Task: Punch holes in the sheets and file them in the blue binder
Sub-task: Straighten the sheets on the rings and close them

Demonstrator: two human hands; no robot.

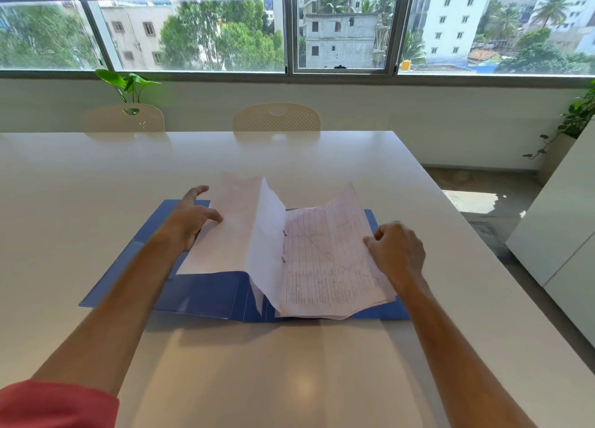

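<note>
The blue binder (206, 294) lies open and flat on the white table (96, 176). Sheets sit on its two metal prongs (284, 245). A blank-backed stack (225, 231) rests on the left half, one sheet (267, 234) stands arched near the middle, and printed ruled sheets (325, 266) lie on the right half. My left hand (193, 217) rests on the left stack's outer edge, fingers spread. My right hand (397, 249) pinches the outer edge of the printed sheets and lifts it slightly. No hole punch is in view.
Two cream chairs (277, 118) (124, 118) stand at the table's far side below a wide window. Potted plants (128, 85) (576, 118) sit at the left and right. A white cabinet (560, 234) stands right of the table edge.
</note>
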